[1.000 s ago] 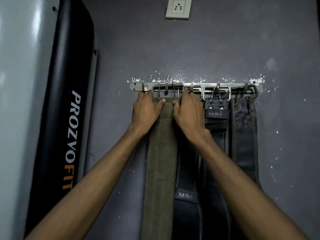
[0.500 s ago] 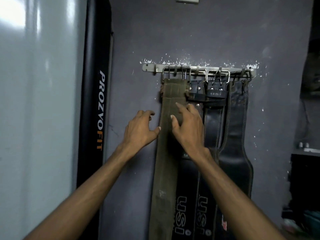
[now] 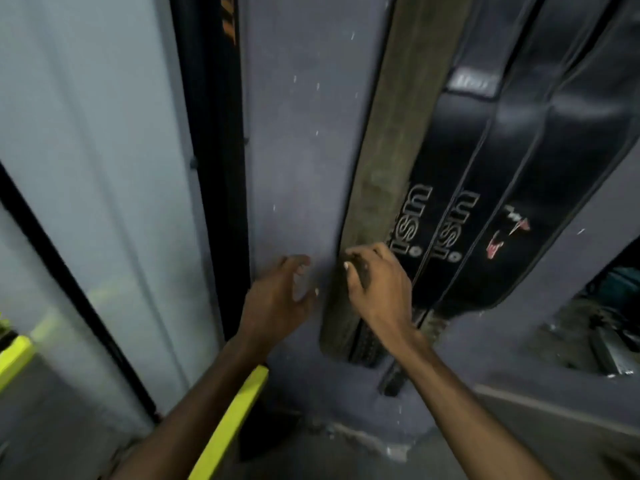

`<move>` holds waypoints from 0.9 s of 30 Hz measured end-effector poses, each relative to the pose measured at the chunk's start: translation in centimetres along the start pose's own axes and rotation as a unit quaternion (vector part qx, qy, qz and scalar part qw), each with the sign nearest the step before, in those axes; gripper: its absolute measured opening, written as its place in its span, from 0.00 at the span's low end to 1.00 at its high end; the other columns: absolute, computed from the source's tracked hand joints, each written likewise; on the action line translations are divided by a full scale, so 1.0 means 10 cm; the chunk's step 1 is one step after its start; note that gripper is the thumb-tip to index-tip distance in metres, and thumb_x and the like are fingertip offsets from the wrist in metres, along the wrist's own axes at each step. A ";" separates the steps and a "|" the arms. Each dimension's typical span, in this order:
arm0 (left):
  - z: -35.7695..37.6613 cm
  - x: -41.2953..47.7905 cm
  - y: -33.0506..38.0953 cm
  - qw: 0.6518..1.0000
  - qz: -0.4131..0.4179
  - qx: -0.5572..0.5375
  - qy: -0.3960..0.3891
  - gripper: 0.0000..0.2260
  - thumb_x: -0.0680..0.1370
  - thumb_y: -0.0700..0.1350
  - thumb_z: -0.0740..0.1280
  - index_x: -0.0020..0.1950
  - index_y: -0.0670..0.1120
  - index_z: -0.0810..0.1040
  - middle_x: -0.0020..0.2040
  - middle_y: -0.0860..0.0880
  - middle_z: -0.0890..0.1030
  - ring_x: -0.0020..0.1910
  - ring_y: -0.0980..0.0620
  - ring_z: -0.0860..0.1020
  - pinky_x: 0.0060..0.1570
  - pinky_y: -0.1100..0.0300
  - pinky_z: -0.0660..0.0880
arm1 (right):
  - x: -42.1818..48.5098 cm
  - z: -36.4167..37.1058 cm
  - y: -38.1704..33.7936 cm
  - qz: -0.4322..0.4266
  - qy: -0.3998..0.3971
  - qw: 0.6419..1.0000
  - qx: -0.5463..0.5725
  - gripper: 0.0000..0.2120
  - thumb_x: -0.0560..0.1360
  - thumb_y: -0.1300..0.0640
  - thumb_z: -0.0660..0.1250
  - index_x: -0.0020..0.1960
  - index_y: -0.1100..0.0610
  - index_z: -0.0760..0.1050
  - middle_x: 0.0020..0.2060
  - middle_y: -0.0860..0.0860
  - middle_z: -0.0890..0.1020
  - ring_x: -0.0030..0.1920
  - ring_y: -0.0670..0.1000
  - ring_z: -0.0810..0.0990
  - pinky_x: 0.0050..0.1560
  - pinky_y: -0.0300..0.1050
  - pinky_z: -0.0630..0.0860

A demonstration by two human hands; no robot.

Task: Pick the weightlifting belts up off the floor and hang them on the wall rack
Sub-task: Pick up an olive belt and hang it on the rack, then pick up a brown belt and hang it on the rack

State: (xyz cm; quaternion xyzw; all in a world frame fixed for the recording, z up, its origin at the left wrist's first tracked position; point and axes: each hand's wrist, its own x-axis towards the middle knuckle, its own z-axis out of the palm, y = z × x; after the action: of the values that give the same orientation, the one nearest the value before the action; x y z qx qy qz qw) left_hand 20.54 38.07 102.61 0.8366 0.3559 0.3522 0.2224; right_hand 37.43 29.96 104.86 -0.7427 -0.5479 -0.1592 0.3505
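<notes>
"usi" on left black belt (image 3: 414, 223) | "usi" on middle black belt (image 3: 459, 226) | other marks unreadable

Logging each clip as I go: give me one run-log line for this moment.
left hand: open, off the wall | right hand: on olive belt low end, grip unclear | black belts: hanging alongside | rack: out of view

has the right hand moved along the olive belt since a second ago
Yes. The right hand has slid down the hanging olive belt, from its top at the rack to near its lower end, beside the "usi" print.
</notes>
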 end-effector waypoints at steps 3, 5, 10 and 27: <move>0.53 -0.59 -0.50 0.996 -0.077 0.005 -0.036 0.21 0.70 0.50 0.72 0.63 0.52 0.77 0.57 0.51 0.80 0.51 0.48 0.81 0.46 0.56 0.76 | -0.70 0.67 0.33 0.019 -0.063 0.997 0.035 0.09 0.78 0.55 0.68 0.57 0.53 0.81 0.51 0.52 0.80 0.47 0.56 0.82 0.44 0.47 0.78; 0.94 -1.06 -0.88 0.989 -0.131 0.002 -0.069 0.22 0.69 0.53 0.70 0.63 0.51 0.77 0.55 0.49 0.81 0.50 0.45 0.82 0.48 0.52 0.79 | -1.27 1.12 0.55 0.034 -0.105 0.992 0.059 0.10 0.78 0.55 0.67 0.57 0.54 0.82 0.52 0.52 0.81 0.47 0.56 0.83 0.44 0.48 0.79; 1.92 -2.50 -1.86 0.952 -0.274 -0.021 -0.132 0.19 0.70 0.49 0.72 0.61 0.50 0.79 0.48 0.52 0.83 0.41 0.50 0.81 0.46 0.51 0.80 | -3.04 2.15 1.03 0.085 -0.208 0.969 0.101 0.08 0.77 0.55 0.67 0.54 0.52 0.82 0.51 0.50 0.81 0.50 0.54 0.82 0.49 0.48 0.78; 4.93 -6.50 -4.39 0.839 -0.489 -0.035 -0.235 0.17 0.74 0.42 0.75 0.62 0.47 0.79 0.50 0.52 0.83 0.43 0.55 0.80 0.40 0.75 0.71 | -7.97 4.94 2.21 0.114 -0.467 0.876 0.022 0.07 0.75 0.59 0.70 0.53 0.55 0.82 0.51 0.54 0.82 0.53 0.58 0.80 0.50 0.52 0.76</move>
State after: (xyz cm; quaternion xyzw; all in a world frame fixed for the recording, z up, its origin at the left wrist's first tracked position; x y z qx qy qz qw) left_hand 5.75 11.64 15.04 0.6033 0.6433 0.0025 0.4714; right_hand 22.82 4.94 12.97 -0.7798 -0.5630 0.2599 0.0859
